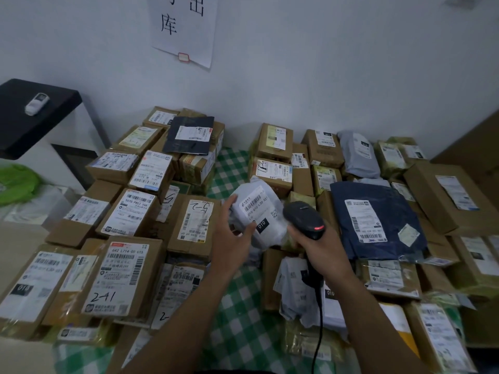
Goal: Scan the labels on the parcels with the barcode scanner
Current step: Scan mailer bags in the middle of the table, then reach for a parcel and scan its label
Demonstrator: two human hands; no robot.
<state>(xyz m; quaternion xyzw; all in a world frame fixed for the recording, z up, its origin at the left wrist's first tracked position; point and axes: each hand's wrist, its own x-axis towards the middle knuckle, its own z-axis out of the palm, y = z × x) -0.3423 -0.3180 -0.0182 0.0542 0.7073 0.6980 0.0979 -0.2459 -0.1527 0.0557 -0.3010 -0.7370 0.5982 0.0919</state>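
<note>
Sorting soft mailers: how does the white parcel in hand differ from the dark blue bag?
The white parcel is held by the left hand; the dark blue bag lies on the pile. White parcel looks smaller and bulgy; dark blue bag broader and flat. Both bear barcode labels.

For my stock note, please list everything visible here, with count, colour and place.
white parcel: one, white, held over the checked cloth
barcode scanner: one, black, right of the white parcel
cardboard boxes: many, brown, piled on both sides
blue mailer: one, dark blue, on the right pile
black mailer: one, black, on the back left pile
grey mailer: one, grey, back right
checked cloth: one, green and white, under the piles
paper sign: one, white, on the wall
black table: one, black, far left
left hand: one, holds the white parcel
right hand: one, grips the barcode scanner
</note>
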